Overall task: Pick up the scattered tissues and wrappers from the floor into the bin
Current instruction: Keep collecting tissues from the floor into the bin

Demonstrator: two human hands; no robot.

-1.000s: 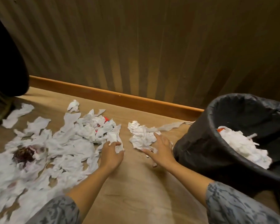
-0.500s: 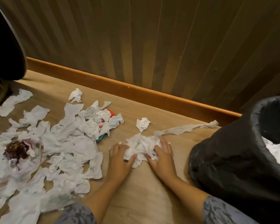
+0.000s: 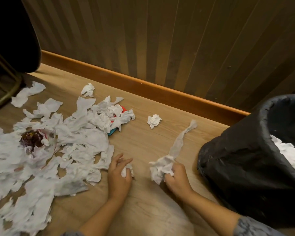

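Observation:
My right hand (image 3: 176, 178) grips a crumpled white tissue wad (image 3: 160, 169) low over the floor; a long twisted tissue strip (image 3: 179, 142) trails from it toward the wall. My left hand (image 3: 118, 174) pinches a small tissue scrap (image 3: 125, 171). The black-lined bin (image 3: 242, 169) stands at the right with white tissues inside (image 3: 289, 154). A wide pile of torn tissues (image 3: 46, 150) covers the floor at the left, with a red and blue wrapper (image 3: 115, 128) partly hidden under it and a dark stained clump (image 3: 31, 139). One balled tissue (image 3: 154, 120) lies alone.
A wooden skirting board (image 3: 143, 86) and ribbed wall panel run along the back. A dark chair with a brass leg (image 3: 8, 92) stands at the far left. Bare wooden floor (image 3: 143, 210) lies between my arms and before the bin.
Both hands have curled round the tissues they were pressing on and pulled apart, splitting the clump. The long strip now trails from the right hand's wad. The view shifted left.

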